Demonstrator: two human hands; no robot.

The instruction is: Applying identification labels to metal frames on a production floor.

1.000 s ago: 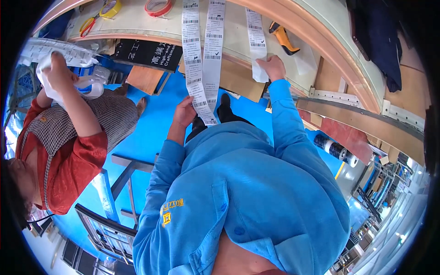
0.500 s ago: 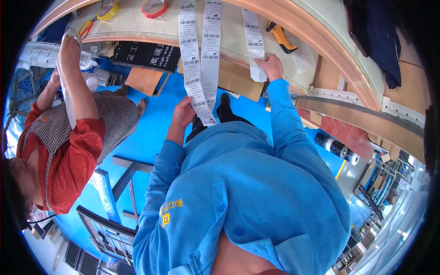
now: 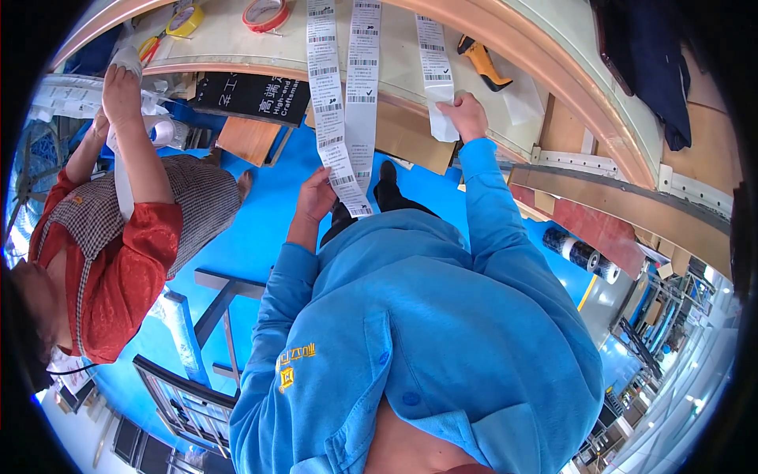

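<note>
A long strip of printed barcode labels runs down over the table edge, and my left hand pinches its lower left edge. Close beside it hangs a second label strip, partly covered by the first near the bottom. My right hand pinches the lower end of a shorter label strip, whose last part is blank. To the right of that hand a yellow and black handheld scanner lies on the table.
The pale table has a curved edge. On it are red tape, yellow tape and scissors. At my left, a co-worker in red sleeves handles a white strip. A black frame stands on the blue floor.
My hands and the strips have hardly moved. The co-worker's hands and white strip have shifted slightly.
</note>
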